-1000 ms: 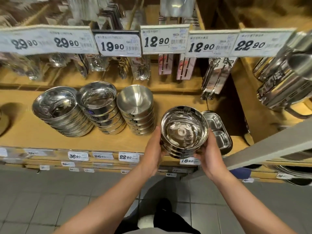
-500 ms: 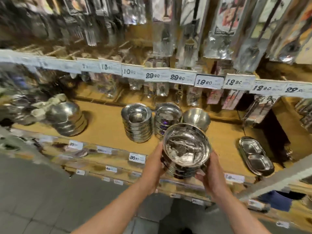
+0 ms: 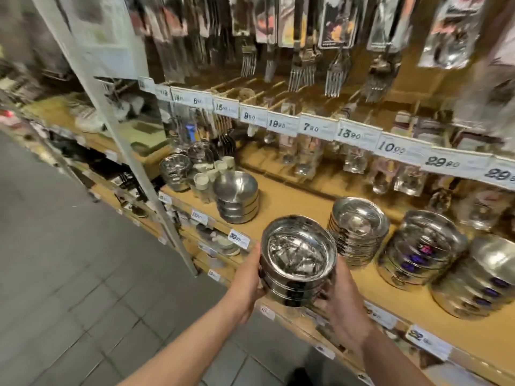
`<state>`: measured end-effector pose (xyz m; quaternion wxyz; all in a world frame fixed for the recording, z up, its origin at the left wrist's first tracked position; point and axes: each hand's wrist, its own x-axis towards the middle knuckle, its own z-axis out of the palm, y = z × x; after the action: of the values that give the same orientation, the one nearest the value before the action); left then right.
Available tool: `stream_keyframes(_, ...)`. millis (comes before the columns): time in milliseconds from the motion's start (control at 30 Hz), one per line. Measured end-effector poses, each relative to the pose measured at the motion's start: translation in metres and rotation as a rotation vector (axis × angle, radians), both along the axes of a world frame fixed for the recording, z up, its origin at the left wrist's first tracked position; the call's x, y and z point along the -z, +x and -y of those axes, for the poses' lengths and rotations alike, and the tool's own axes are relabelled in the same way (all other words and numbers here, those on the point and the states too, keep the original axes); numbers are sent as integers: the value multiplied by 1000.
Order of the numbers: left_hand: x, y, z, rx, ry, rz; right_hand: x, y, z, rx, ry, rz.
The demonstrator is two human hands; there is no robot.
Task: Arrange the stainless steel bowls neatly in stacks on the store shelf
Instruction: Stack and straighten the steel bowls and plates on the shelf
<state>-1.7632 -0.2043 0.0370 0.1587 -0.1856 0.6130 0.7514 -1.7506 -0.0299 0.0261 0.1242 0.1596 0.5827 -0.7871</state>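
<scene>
Gripping the bowl stack [image 3: 298, 260] between them, both hands [image 3: 295, 291] flank it.

Hanging goods: packaged forks [image 3: 302, 65] hung in a row above the price rail.
Price tags [image 3: 317, 126]: white cards ran along the upper rail, with blurred figures.
Cups [image 3: 207, 174]: small pale cups were grouped at the left end, beside a glass jar [image 3: 202, 151].
Upright post [image 3: 117, 129]: a grey post crossed the view diagonally.
Floor [image 3: 69, 288]: grey tiles.
</scene>
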Motion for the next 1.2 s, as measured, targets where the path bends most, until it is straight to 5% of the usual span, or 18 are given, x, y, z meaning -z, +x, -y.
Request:
stream_keyframes(500, 87, -217, 20, 97, 2, 61, 88, -199, 34, 260, 12, 88)
stream_keyframes(1200, 125, -344, -8, 1, 352, 138, 121, -323, 34, 450, -14, 58)
